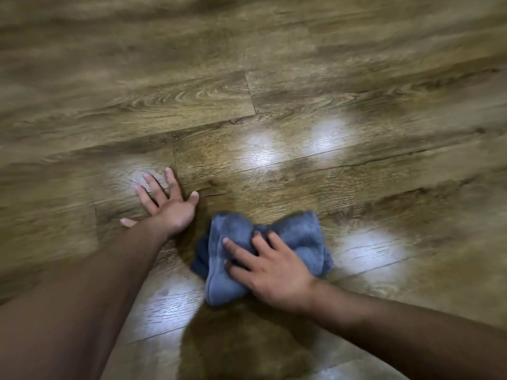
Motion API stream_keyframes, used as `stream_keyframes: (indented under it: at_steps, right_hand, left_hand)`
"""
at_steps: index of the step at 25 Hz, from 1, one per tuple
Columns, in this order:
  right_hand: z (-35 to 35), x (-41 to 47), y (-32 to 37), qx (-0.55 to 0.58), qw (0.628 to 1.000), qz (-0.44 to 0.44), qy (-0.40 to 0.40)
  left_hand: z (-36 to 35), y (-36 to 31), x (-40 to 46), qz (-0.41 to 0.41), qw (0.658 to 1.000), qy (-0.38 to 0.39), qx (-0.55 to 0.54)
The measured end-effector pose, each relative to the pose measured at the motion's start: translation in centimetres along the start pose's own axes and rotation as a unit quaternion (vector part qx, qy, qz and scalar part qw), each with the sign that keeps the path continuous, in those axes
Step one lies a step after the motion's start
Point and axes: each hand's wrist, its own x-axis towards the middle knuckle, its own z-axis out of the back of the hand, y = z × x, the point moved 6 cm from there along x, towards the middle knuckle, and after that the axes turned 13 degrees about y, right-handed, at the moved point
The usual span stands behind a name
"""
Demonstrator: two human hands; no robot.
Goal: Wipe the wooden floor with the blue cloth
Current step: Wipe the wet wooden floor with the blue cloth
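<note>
Two hands work the floor. Our left hand lies flat on the boards, fingers spread wide, holding nothing. Our right hand presses the bunched blue cloth, fingers curled into its folds. It lies on the floor just right of our left hand.

My blue cloth, a thick, soft towel bunched into a rumpled bundle pinched in at the middle, lies flat on the wooden floor, whose brown grained planks run slantwise and carry pale patches of reflected light beside the cloth
</note>
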Motion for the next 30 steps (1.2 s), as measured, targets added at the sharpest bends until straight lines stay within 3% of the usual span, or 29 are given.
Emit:
stream_keyframes:
  at_steps: [5, 8, 11, 13, 15, 17, 21, 25, 28, 30]
  right_hand:
    - [0.7, 0.1, -3.4, 0.003, 1.0, 0.005, 0.005]
    - [1.4, 1.1, -13.2, 0.022, 0.984, -0.175, 0.017]
    - [1.6, -1.2, -22.9, 0.08, 0.916, -0.392, -0.001]
    - [1.4, -2.0, -24.7, 0.109, 0.883, -0.457, -0.002]
    - [1.5, -1.1, -22.9, 0.088, 0.882, -0.463, -0.001]
    - [1.8, 0.2, -19.1, 0.053, 0.912, -0.406, 0.0]
    - [1.2, 0.5, -7.1, 0.017, 0.99, -0.142, -0.001]
    - [-1.2, -2.4, 4.8, -0.011, 0.997, 0.07, 0.024]
    - [-0.9, -2.5, 4.5, -0.026, 0.991, 0.128, 0.028]
    - [0.3, -0.9, 0.2, -0.007, 0.995, 0.099, 0.02]
  left_hand:
    - [0.2, 0.1, -0.2, -0.007, 1.0, 0.005, 0.005]
    - [0.2, 0.2, -0.3, -0.006, 1.0, -0.001, 0.001]
    - [0.1, -0.1, -0.3, -0.006, 1.0, -0.008, -0.003]
    - [0.1, -0.1, -0.2, -0.005, 1.0, -0.012, -0.003]
    - [0.1, -0.1, -0.2, -0.001, 1.0, -0.007, -0.005]
    - [0.0, -0.1, -0.1, 0.001, 1.0, -0.009, -0.005]
    - [0.1, 0.5, 0.4, 0.0, 1.0, -0.007, -0.005]
    - [0.1, 0.9, 0.9, -0.013, 1.0, -0.01, -0.008]
    - [0.0, 0.8, 0.9, -0.02, 1.0, -0.019, -0.009]
    - [0.1, 0.7, 0.7, -0.021, 1.0, -0.017, -0.008]
